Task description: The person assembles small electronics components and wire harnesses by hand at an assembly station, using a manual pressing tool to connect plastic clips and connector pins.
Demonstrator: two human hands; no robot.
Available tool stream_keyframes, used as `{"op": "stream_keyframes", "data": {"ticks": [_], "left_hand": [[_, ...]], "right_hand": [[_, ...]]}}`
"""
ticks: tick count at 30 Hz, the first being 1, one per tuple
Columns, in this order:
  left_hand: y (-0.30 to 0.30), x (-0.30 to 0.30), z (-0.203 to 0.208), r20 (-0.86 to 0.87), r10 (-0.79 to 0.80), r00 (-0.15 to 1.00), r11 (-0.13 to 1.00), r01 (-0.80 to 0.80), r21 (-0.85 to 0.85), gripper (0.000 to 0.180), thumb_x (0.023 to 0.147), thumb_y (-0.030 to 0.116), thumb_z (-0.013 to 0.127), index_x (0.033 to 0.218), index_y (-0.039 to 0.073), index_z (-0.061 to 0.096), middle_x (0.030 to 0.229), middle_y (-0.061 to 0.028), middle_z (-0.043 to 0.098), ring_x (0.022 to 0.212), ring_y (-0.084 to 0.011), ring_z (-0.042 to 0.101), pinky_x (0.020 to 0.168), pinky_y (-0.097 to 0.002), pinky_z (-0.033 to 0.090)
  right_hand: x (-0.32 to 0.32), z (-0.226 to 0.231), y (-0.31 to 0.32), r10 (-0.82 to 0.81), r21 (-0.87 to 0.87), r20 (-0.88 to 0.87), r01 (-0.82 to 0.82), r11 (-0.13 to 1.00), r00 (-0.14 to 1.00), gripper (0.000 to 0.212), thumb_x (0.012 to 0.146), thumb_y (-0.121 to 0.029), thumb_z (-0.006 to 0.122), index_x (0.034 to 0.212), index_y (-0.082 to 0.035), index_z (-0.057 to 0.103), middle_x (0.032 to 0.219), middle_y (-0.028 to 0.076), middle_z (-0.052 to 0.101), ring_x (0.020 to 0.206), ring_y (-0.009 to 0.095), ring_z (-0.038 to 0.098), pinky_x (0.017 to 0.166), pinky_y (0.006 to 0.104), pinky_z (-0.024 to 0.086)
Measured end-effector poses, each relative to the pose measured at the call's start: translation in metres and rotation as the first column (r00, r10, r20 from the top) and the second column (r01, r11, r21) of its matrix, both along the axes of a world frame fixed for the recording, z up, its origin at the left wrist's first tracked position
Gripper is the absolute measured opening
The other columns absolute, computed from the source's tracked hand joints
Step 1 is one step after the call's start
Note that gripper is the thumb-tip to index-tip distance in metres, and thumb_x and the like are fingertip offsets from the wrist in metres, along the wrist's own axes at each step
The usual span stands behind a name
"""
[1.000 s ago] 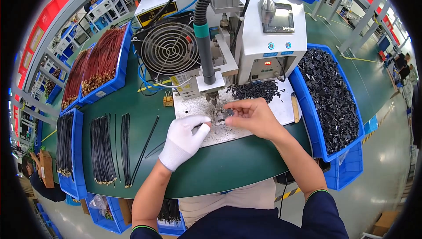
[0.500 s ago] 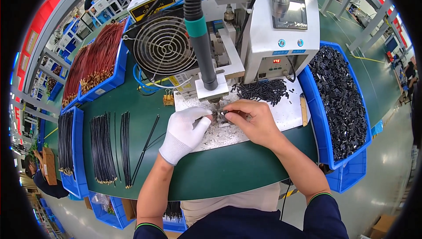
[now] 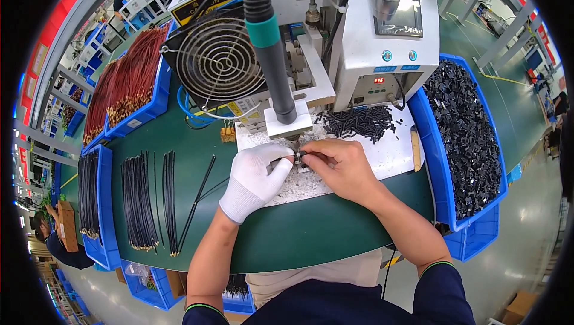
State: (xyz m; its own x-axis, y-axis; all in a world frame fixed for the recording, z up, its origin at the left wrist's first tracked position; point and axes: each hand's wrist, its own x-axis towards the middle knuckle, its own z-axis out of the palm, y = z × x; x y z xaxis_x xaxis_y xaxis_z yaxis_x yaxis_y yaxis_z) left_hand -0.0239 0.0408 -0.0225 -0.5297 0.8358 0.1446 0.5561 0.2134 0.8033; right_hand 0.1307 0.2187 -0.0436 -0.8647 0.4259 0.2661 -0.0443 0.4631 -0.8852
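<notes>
My left hand (image 3: 256, 172), in a white glove with bare fingertips, is closed in a pinch under the machine's head. A thin black cable (image 3: 216, 188) runs from the table on the left to this hand and disappears behind the glove. Beside it, my bare right hand (image 3: 344, 168) pinches a small black piece (image 3: 303, 153) between thumb and forefinger. The fingertips of both hands almost meet over a small metal fixture (image 3: 302, 166), which they partly cover. Directly above them is a white block (image 3: 289, 123) at the foot of a dark suction hose (image 3: 276, 74).
Black cables (image 3: 140, 202) lie in rows at left, by a blue bin (image 3: 106, 205) of more. Red cables (image 3: 128, 80) fill bins behind. Short black tubes (image 3: 359, 123) are heaped beyond my right hand, near a wooden-handled tool (image 3: 415, 150). A blue bin (image 3: 426, 140) of black pieces stands right.
My hands have drawn slightly closer together, with the left fingertips now nearer the small black piece. The view has shifted a little. Both hands remain closed under the machine's head.
</notes>
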Motion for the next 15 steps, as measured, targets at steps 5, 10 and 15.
{"op": "stream_keyframes", "data": {"ticks": [5,10,15], "left_hand": [[0.0031,0.0014,-0.0002,-0.017,-0.01,1.0,1.0,0.011,0.029,0.017,0.1,0.014,0.077,0.109,0.001,0.084,0.096,-0.0169,0.082,0.075,-0.0286,0.078,0.073,-0.0371,0.062],[0.003,0.0002,-0.0007,-0.001,-0.016,1.0,0.999,0.016,0.032,0.017,0.1,0.014,0.077,0.109,0.001,0.084,0.096,-0.0166,0.082,0.075,-0.0284,0.078,0.072,-0.0369,0.062],[0.0039,0.0019,0.0079,0.017,-0.016,1.0,1.0,0.016,-0.016,0.019,0.1,0.009,0.075,0.107,-0.007,0.082,0.094,-0.0154,0.078,0.083,-0.0204,0.076,0.076,-0.0337,0.059]], "right_hand": [[0.0009,-0.0001,0.0013,0.01,0.018,-0.011,-0.009,1.0,1.0,0.022,0.099,-0.005,0.085,0.121,0.001,0.085,0.095,0.013,0.082,0.073,0.015,0.068,0.068,0.0307,0.055],[-0.0004,-0.0019,0.0013,0.019,0.023,-0.01,-0.018,1.0,1.0,0.022,0.1,-0.005,0.084,0.121,0.001,0.085,0.097,0.013,0.083,0.076,0.017,0.071,0.069,0.0314,0.057],[-0.001,-0.0035,0.0003,0.015,0.029,-0.025,-0.014,0.999,1.0,0.022,0.1,-0.005,0.084,0.121,0.001,0.085,0.097,0.013,0.083,0.076,0.017,0.071,0.07,0.0319,0.057]]}}
